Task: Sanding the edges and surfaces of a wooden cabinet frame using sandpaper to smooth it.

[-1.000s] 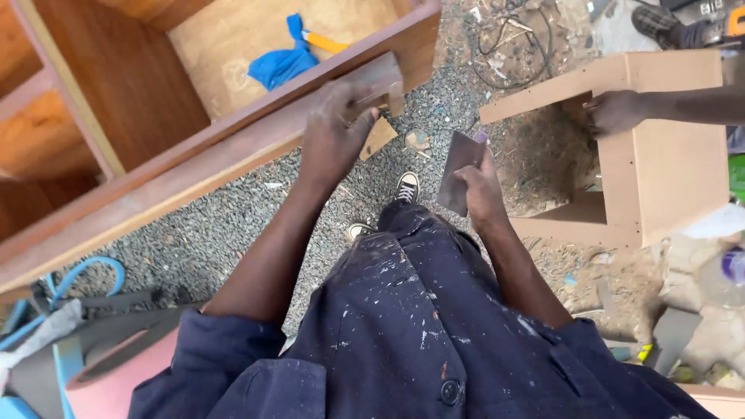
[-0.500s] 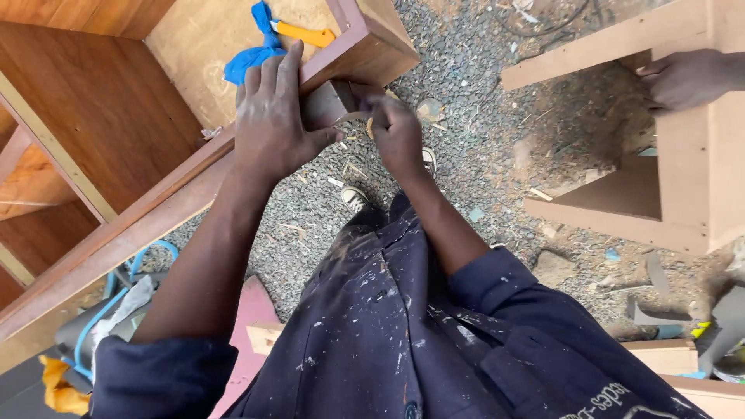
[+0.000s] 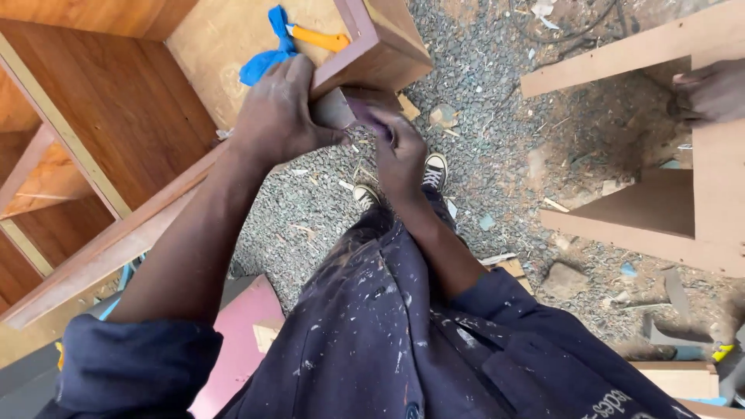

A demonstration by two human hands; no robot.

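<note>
left hand and right hand half hide a sanding pad.

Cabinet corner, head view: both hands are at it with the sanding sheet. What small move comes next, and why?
Probably a short rubbing stroke along the corner's lower edge. The left hand braces the wooden cabinet frame on top, while the right hand presses the sandpaper sheet against its underside near the corner, so the piece looks steadied for sanding.

I note the right hand, which a second ago hung clear beside the leg with the sanding block, now presses that block against the cabinet corner. The left hand has slid along the edge to that corner.
</note>
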